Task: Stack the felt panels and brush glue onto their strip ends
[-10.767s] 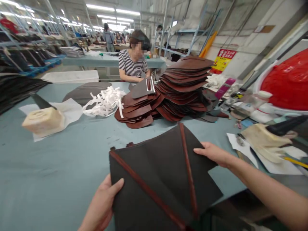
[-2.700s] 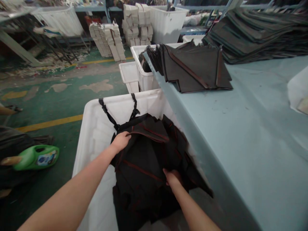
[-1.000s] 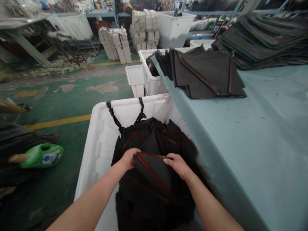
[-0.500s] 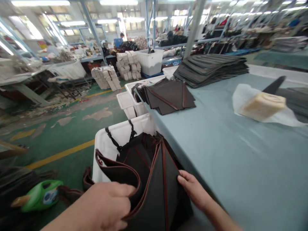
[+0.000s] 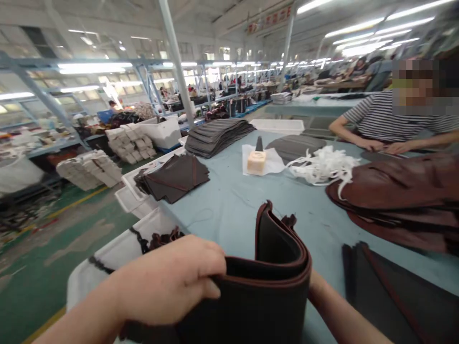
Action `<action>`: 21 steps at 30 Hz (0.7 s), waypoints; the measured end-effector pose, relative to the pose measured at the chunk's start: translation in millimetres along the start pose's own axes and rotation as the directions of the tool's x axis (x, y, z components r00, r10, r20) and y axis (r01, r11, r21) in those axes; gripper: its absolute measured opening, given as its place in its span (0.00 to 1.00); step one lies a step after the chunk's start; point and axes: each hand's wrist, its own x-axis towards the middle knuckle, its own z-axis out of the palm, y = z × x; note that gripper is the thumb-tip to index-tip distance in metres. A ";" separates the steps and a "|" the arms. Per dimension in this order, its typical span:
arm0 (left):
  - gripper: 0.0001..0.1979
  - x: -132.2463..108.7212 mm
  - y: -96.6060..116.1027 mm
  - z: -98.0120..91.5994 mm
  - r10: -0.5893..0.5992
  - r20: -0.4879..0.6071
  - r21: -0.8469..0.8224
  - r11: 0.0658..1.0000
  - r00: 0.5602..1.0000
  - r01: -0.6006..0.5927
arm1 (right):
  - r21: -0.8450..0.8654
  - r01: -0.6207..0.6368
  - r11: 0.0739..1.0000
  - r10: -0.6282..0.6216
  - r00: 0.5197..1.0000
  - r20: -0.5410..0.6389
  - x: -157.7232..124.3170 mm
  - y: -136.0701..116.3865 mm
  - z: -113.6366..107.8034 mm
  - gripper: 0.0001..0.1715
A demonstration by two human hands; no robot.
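Observation:
My left hand [image 5: 168, 282] is closed over the top edge of a bundle of dark leather pieces with red-brown edges [image 5: 265, 291], held up over the near edge of the blue-grey table [image 5: 229, 205]. My right hand [image 5: 315, 291] is almost wholly hidden behind the bundle; it seems to support the far side, and its fingers do not show. The bundle curls over at its top. Below my left arm is the white bin [image 5: 118, 248] with black straps.
A flat dark piece [image 5: 387, 291] lies at the right. Brown leather pieces [image 5: 401, 196] are heaped beyond it, with white strips [image 5: 322, 165] and a cream block [image 5: 256, 161]. Dark stacks [image 5: 175, 177] [image 5: 218, 136] lie along the left. A person in a striped shirt [image 5: 387, 124] works opposite.
The bundle has come up out of the white bin and toward the table. My view has swung right and up, from the bin to the tabletop.

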 end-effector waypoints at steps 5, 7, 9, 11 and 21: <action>0.07 91.6 -34.8 -10.5 -0.156 0.015 0.046 0.987 0.988 0.155 | 0.149 0.007 0.989 0.038 0.954 -0.297 -96.3 -15.0 -51.4 0.17; 0.06 144.2 -56.7 -1.8 -0.185 0.035 0.114 0.977 0.982 0.180 | 0.210 -0.006 0.978 0.103 0.883 -0.457 -110.9 -8.9 -54.7 0.19; 0.06 198.4 -76.1 14.1 -0.223 -0.029 0.201 0.954 0.974 0.224 | 0.100 -0.078 0.992 0.124 0.764 -0.633 -104.0 4.7 -58.5 0.21; 0.12 241.6 -94.2 35.5 -0.247 -0.117 0.220 0.938 0.962 0.267 | -0.073 -0.231 0.970 0.083 0.599 -0.796 -84.5 23.4 -67.5 0.21; 0.25 212.2 -208.2 122.4 -0.704 -0.432 -0.074 0.650 0.564 0.756 | -0.247 -0.456 0.855 0.035 0.526 -0.850 -59.3 70.9 -102.0 0.18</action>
